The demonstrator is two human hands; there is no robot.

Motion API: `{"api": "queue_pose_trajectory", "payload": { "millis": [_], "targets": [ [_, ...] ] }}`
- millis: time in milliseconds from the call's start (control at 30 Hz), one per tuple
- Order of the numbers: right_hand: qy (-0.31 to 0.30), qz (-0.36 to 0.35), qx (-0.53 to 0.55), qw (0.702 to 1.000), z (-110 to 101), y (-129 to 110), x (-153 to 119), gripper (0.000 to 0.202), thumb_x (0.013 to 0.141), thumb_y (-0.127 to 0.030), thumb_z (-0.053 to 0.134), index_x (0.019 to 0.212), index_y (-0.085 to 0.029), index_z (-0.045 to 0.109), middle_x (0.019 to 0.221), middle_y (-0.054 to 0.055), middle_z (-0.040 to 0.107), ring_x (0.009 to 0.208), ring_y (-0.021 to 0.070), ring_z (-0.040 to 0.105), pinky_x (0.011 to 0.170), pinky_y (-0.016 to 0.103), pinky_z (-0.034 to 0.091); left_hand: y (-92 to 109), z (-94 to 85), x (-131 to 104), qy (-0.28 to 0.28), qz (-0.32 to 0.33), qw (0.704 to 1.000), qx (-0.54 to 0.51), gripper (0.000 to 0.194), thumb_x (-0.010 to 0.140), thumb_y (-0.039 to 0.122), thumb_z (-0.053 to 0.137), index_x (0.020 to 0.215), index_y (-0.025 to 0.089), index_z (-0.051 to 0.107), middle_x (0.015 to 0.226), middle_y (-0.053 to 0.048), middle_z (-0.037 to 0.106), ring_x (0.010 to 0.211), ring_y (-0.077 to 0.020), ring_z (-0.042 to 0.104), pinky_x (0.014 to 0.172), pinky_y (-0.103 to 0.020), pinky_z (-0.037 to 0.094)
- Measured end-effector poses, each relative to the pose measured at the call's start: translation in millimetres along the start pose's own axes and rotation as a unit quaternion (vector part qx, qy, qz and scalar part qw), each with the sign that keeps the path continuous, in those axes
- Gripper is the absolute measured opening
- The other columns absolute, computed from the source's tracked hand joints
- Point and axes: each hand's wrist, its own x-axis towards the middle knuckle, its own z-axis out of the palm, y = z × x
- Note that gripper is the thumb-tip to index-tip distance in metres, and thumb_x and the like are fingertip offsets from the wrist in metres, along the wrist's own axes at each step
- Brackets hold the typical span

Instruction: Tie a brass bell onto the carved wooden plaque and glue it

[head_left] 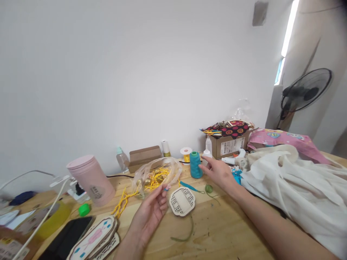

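My left hand is closed in a pinch at the fingertips on a small pink and blue piece, too small to name. Just right of it, a wooden plaque with cut-out lattice lies flat on the table. My right hand reaches across, thumb and index finger apart, beside a cone of teal thread. Partly behind those fingers stands a small white bottle. A teal tassel and a coil of green cord lie between the hands.
A plastic bag of yellow cords sits behind my left hand. To the left are a pink cup, a phone and stacked painted plaques. White cloth and a filled cardboard box occupy the right.
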Motion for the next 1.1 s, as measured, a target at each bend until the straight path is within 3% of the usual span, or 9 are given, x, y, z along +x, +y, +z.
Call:
{"api": "queue_pose_trajectory", "payload": {
  "millis": [200, 600, 767, 933, 1033, 1100],
  "targets": [
    [-0.04, 0.026, 0.041, 0.998, 14.6, 4.0, 5.0, 0.053, 0.071, -0.043, 0.05, 0.121, -0.026, 0.039, 0.061, -0.002, 0.062, 0.058, 0.016, 0.056, 0.046, 0.022, 0.03, -6.2, 5.5, -1.8, -0.051, -0.026, 0.997, 0.053, 0.016, 0.074, 0.019, 0.055, 0.085, 0.008, 0.06, 0.061, 0.001, 0.045, 0.048, -0.0031, 0.04, 0.04, -0.013, 0.03],
    [-0.016, 0.021, 0.027, 0.999, 15.5, -14.1, 6.8, 0.038, 0.07, -0.05, 0.047, 0.102, -0.029, 0.051, 0.069, -0.002, 0.063, 0.066, 0.0169, 0.058, 0.049, 0.022, 0.033, -11.7, 8.4, 1.4, -0.059, -0.042, 0.995, 0.064, 0.017, 0.07, 0.022, 0.06, 0.083, 0.01, 0.06, 0.059, 0.002, 0.044, 0.046, -0.0021, 0.037, 0.04, -0.012, 0.024],
    [-0.044, 0.019, -0.044, 0.998, 18.1, -22.0, 9.1, 0.05, 0.066, -0.054, 0.049, 0.107, -0.026, 0.049, 0.079, 0.003, 0.065, 0.073, 0.0206, 0.059, 0.055, 0.025, 0.037, -16.3, 12.9, 2.8, -0.056, -0.019, 0.994, 0.093, 0.017, 0.07, 0.022, 0.06, 0.081, 0.01, 0.06, 0.057, 0.003, 0.044, 0.045, -0.0017, 0.035, 0.039, -0.013, 0.021],
    [-0.081, 0.009, -0.098, 0.992, 21.7, -33.3, 21.5, 0.031, 0.065, -0.046, 0.051, 0.078, -0.019, 0.061, 0.074, 0.009, 0.066, 0.068, 0.024, 0.06, 0.054, 0.028, 0.038, -22.4, 15.7, 1.7, -0.066, -0.01, 0.99, 0.126, 0.022, 0.065, 0.027, 0.065, 0.079, 0.011, 0.06, 0.049, 0.007, 0.037, 0.04, -0.0007, 0.029, 0.037, -0.013, 0.017],
    [-0.084, -0.009, -0.109, 0.991, 15.5, -38.8, 17.5, 0.029, 0.064, -0.044, 0.051, 0.076, -0.02, 0.06, 0.071, 0.008, 0.066, 0.066, 0.0242, 0.06, 0.054, 0.029, 0.039, -14.6, 15.4, -0.2, -0.029, 0.05, 0.98, 0.19, 0.026, 0.064, 0.032, 0.065, 0.081, 0.014, 0.06, 0.047, 0.007, 0.036, 0.041, -0.0022, 0.032, 0.039, -0.014, 0.022],
    [-0.081, -0.023, -0.114, 0.99, 9.7, -40.6, 9.3, 0.034, 0.063, -0.048, 0.051, 0.081, -0.021, 0.058, 0.072, 0.007, 0.066, 0.067, 0.0242, 0.06, 0.055, 0.029, 0.039, -3.8, 19.4, -1.6, 0.007, 0.127, 0.949, 0.289, 0.026, 0.065, 0.035, 0.062, 0.084, 0.016, 0.06, 0.057, 0.004, 0.047, 0.052, -0.0063, 0.043, 0.047, -0.017, 0.033]
  ]
}}
